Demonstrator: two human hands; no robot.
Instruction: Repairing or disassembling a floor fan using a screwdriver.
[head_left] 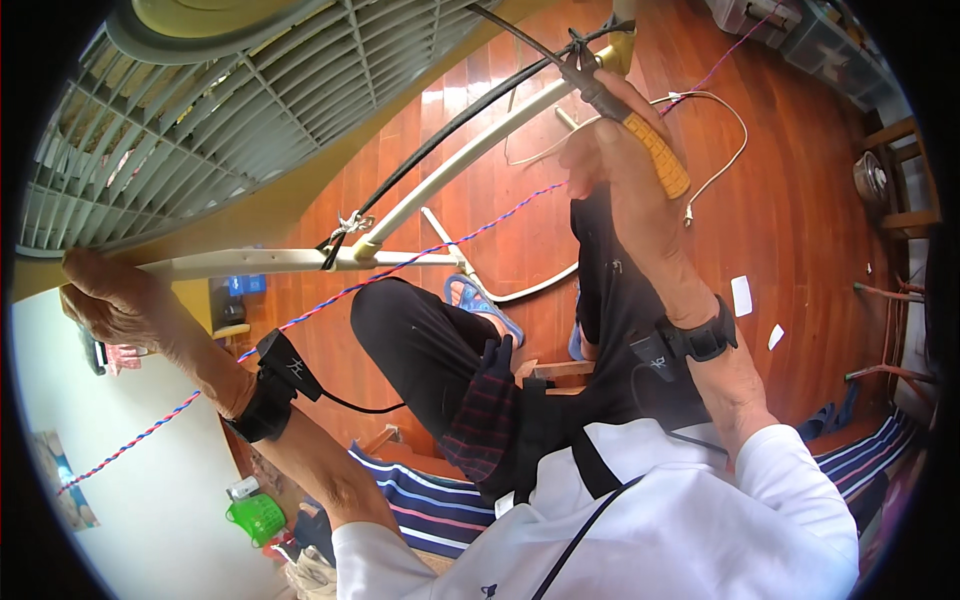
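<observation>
A large yellow-cream fan (225, 95) with a slatted grey grille fills the upper left, tilted over my lap. My left hand (115, 305) is closed round its lower left edge, the fingertips partly hidden. In my right hand (625, 165) I grip a screwdriver (655, 155) by its orange-yellow textured handle. Its long dark shaft points up and left toward the grille; the tip lies beyond the picture's top edge. Cream metal tubing (460, 165) runs from the fan's frame, with a black cable (450, 130) tied along it.
A red-and-blue twisted rope (420, 258) stretches across in front of my knees. On the wooden floor (800, 200) lie a white cord (740, 150) with a plug and some white paper scraps (741, 296). Clear storage boxes (830, 50) and a wooden rack (905, 180) stand at the right; a green basket (257, 518) is lower left.
</observation>
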